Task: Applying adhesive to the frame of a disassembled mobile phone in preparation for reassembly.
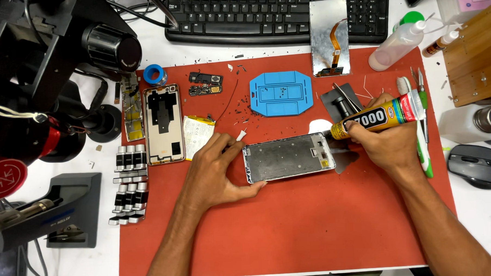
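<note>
A grey metal phone frame (287,158) lies flat in the middle of the red work mat (292,229). My left hand (216,169) rests on the mat and holds the frame's left end between thumb and fingers. My right hand (384,141) grips a black and yellow glue tube (376,117), whose nozzle touches the frame's upper right corner.
On the mat lie a blue jig plate (281,92), a phone back housing (163,123), a battery (197,134), a screen panel with an orange flex cable (329,37) and metal clips (129,185). A keyboard (274,12), squeeze bottle (399,43), mouse (477,164) and microscope arm (47,69) surround it.
</note>
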